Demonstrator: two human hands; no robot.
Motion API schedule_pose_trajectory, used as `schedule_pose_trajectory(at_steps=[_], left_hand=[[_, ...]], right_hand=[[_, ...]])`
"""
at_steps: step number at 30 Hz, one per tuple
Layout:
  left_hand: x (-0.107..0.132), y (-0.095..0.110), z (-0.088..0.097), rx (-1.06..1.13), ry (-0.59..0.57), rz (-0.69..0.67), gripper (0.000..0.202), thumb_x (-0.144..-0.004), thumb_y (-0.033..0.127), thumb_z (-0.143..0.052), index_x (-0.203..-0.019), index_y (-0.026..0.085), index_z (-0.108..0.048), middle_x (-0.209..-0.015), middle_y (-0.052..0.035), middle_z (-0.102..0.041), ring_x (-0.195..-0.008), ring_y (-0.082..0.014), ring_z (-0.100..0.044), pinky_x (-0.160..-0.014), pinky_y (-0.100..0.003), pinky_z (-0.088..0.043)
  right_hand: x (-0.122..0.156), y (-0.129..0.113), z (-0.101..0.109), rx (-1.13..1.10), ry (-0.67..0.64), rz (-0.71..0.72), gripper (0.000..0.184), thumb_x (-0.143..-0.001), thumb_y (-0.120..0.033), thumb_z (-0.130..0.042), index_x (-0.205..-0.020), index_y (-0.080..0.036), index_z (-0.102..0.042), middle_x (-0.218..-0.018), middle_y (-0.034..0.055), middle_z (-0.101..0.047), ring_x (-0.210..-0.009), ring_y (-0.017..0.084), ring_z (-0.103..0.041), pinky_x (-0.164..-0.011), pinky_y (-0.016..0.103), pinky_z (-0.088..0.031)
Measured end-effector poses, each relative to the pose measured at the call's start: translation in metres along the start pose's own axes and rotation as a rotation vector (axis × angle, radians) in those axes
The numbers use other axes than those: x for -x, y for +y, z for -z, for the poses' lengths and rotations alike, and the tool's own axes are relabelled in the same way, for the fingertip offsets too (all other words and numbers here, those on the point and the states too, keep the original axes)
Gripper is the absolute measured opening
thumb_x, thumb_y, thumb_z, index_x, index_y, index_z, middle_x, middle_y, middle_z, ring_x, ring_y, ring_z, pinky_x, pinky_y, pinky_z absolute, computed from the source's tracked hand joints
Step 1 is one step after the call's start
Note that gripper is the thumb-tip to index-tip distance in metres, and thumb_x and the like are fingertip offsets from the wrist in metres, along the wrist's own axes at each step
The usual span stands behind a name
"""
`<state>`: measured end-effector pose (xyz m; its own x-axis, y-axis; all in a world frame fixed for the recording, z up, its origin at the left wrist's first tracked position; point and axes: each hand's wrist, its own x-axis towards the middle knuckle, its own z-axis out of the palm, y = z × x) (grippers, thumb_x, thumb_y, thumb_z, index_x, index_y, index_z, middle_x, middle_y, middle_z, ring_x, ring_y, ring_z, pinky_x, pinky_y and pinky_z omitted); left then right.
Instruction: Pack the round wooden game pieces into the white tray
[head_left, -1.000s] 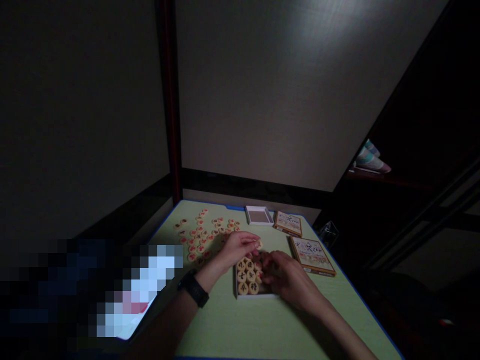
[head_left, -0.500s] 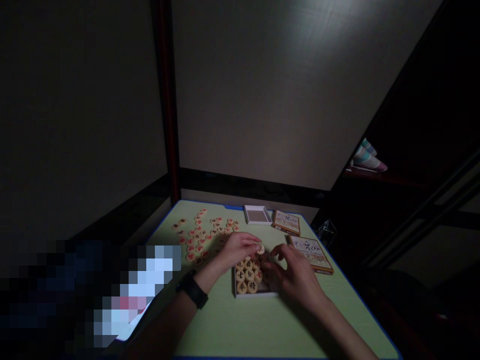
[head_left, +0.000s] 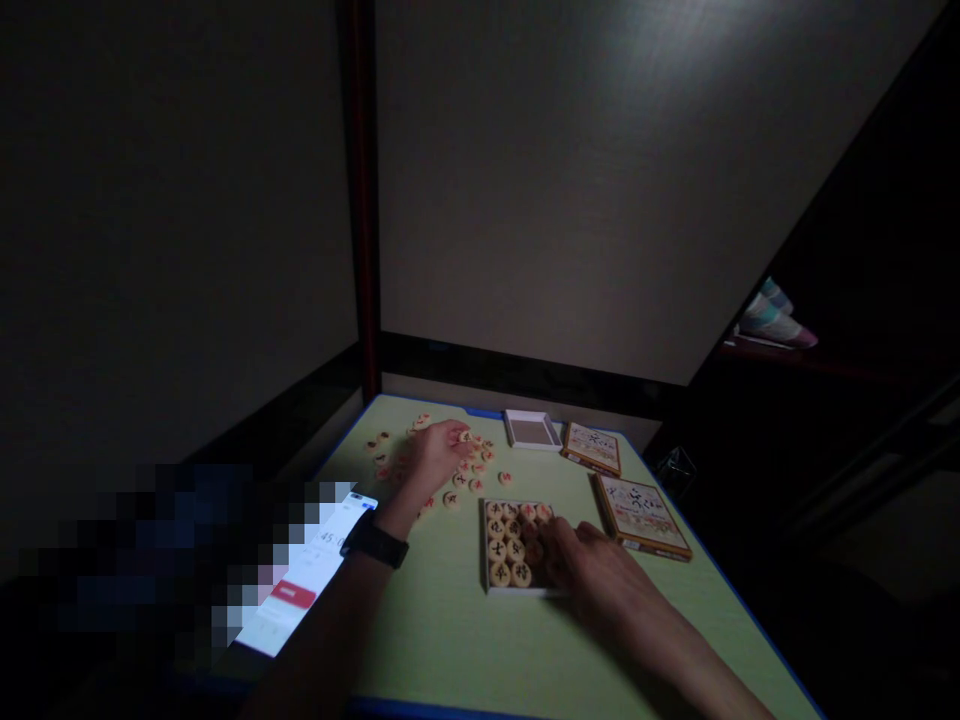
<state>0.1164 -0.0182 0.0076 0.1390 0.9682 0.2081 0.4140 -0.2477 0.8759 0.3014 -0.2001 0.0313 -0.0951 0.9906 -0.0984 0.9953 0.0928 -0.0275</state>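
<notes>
My left hand [head_left: 437, 460], with a dark watch on its wrist, reaches over the loose Chinese chess pieces on the table. Its fingertips are closed on a pale round Chinese chess piece [head_left: 464, 437]. My right hand [head_left: 592, 565] is over the right side of a shallow white box [head_left: 487, 590]. Its fingers are bent down among the pieces there, their tips in shadow, and what they hold cannot be made out. Inside the box, Chinese chess pieces [head_left: 514, 550] lie in rows, mostly with black characters and some with red.
Loose red and black pieces [head_left: 475, 485] are scattered over the left part of the green table [head_left: 450, 620]. A white tray-like lid [head_left: 559, 446] lies at the back, near two printed flat boxes [head_left: 592, 445] on the right. At the left edge is a lit phone [head_left: 300, 575].
My left hand has moved left and away from the box to the loose pieces. My right hand has lowered over the box's right side. The view has shifted slightly.
</notes>
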Motion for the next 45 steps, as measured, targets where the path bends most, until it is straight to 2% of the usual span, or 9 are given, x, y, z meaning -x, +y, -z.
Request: schedule_pose_trajectory(at_steps=[3, 6, 11, 14, 22, 27, 31, 35, 45], left_hand=[[-0.003, -0.005, 0.018, -0.356, 0.033, -0.024, 0.015, -0.080, 0.026, -0.066, -0.091, 0.018, -0.072, -0.086, -0.0065, -0.074, -0.082, -0.0192, -0.068, -0.073, -0.026, -0.050], [-0.003, -0.012, 0.026, -0.585, -0.046, -0.068, 0.018, -0.081, 0.033, -0.065, -0.089, 0.019, -0.072, -0.088, -0.0072, -0.074, -0.086, -0.0214, -0.067, -0.074, -0.027, -0.048], [0.000, -0.023, 0.028, -0.584, -0.230, -0.144, 0.016, -0.074, 0.026, -0.072, -0.089, 0.020, -0.072, -0.093, -0.0040, -0.073, -0.090, -0.0191, -0.066, -0.077, -0.025, -0.046], [0.002, -0.026, 0.030, -0.540, -0.277, -0.174, 0.020, -0.069, 0.022, -0.076, -0.088, 0.020, -0.073, -0.096, -0.0045, -0.071, -0.094, -0.0200, -0.064, -0.081, -0.026, -0.047], [0.005, -0.025, 0.032, -0.573, -0.362, -0.179, 0.022, -0.063, 0.018, -0.080, -0.084, 0.020, -0.074, -0.094, -0.0043, -0.070, -0.094, -0.0210, -0.063, -0.080, -0.026, -0.046], [0.001, -0.027, 0.033, -0.561, -0.349, -0.159, 0.029, -0.064, 0.020, -0.079, -0.092, 0.020, -0.074, -0.095, -0.0042, -0.070, -0.094, -0.0209, -0.063, -0.081, -0.026, -0.046], [-0.002, -0.019, 0.041, -0.566, -0.200, -0.195, 0.019, -0.080, 0.017, -0.061, -0.094, 0.020, -0.074, -0.095, -0.0046, -0.070, -0.093, -0.0190, -0.063, -0.085, -0.026, -0.045], [0.004, -0.005, 0.045, -0.685, -0.019, -0.111, 0.022, -0.086, 0.018, -0.052, -0.093, 0.021, -0.072, -0.104, -0.0063, -0.067, -0.096, -0.0204, -0.063, -0.084, -0.027, -0.046], [0.011, -0.005, 0.048, -0.862, -0.102, -0.004, 0.020, -0.086, 0.019, -0.053, -0.094, 0.017, -0.071, -0.100, -0.0129, -0.070, -0.097, -0.0253, -0.065, -0.083, -0.033, -0.048]], right_hand=[[-0.004, 0.007, 0.013, -0.160, 0.112, 0.042, 0.013, -0.087, -0.016, -0.047, -0.099, -0.019, -0.051, -0.086, 0.0088, -0.065, -0.079, 0.020, -0.058, -0.066, 0.027, -0.037], [-0.036, 0.006, 0.022, -0.250, 0.188, 0.086, 0.011, -0.088, -0.019, -0.050, -0.098, -0.020, -0.048, -0.091, 0.0078, -0.064, -0.081, 0.019, -0.057, -0.069, 0.026, -0.037], [-0.114, -0.008, 0.007, -0.108, 0.158, 0.188, 0.020, -0.085, -0.015, -0.052, -0.104, -0.016, -0.049, -0.094, 0.0104, -0.066, -0.083, 0.019, -0.056, -0.067, 0.025, -0.034], [-0.136, -0.009, -0.006, -0.090, 0.144, 0.209, 0.026, -0.081, -0.013, -0.055, -0.106, -0.015, -0.052, -0.090, 0.0097, -0.067, -0.082, 0.020, -0.057, -0.067, 0.025, -0.033], [-0.141, 0.007, -0.004, -0.135, 0.126, 0.300, 0.019, -0.076, -0.009, -0.057, -0.092, -0.017, -0.063, -0.087, 0.0047, -0.070, -0.082, 0.017, -0.061, -0.068, 0.022, -0.038], [-0.157, -0.006, 0.005, -0.083, 0.129, 0.374, 0.022, -0.083, -0.009, -0.051, -0.093, -0.017, -0.069, -0.092, 0.0055, -0.072, -0.087, 0.016, -0.064, -0.075, 0.022, -0.041], [-0.173, -0.027, 0.008, 0.012, 0.108, 0.420, 0.021, -0.085, -0.014, -0.051, -0.091, -0.017, -0.071, -0.098, 0.0104, -0.072, -0.096, 0.021, -0.063, -0.082, 0.026, -0.042], [-0.183, -0.039, 0.011, 0.109, 0.074, 0.445, 0.020, -0.083, -0.015, -0.053, -0.090, -0.016, -0.072, -0.101, 0.0146, -0.071, -0.096, 0.024, -0.064, -0.081, 0.029, -0.043], [-0.178, -0.039, 0.016, 0.179, 0.037, 0.447, 0.022, -0.083, -0.015, -0.053, -0.091, -0.019, -0.072, -0.093, 0.0107, -0.073, -0.094, 0.023, -0.064, -0.077, 0.027, -0.043]])
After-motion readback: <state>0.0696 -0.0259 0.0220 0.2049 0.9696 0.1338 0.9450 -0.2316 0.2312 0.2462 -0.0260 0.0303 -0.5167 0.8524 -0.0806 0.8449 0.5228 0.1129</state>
